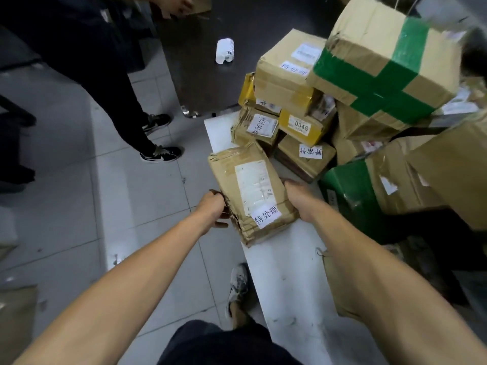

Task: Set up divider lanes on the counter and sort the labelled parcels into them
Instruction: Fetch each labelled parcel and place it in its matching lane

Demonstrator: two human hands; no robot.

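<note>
Head view shows us two bare hands on one flat, creased brown cardboard parcel (251, 192) with a long white shipping label and a white handwritten tag at its near end. Our left hand (212, 209) grips its torn left edge with curled fingers, and our right hand (299, 200) holds its right edge, fingers tucked beneath. This parcel sits at the edge of the white bench (287, 272), partly overhanging the grey tiled floor (110, 196). Behind it we count a heap of at least eight more parcels: one large brown box crossed with green tape (387, 61) on top, one brown box with a white tag (286, 72), one yellow-taped box numbered 0346 (300, 127), and one green-wrapped parcel (347, 191) among them. One white label roll (224, 50) lies on the dark counter (197, 75) beyond. One other person stands left, in two black sneakers (160, 139).
</note>
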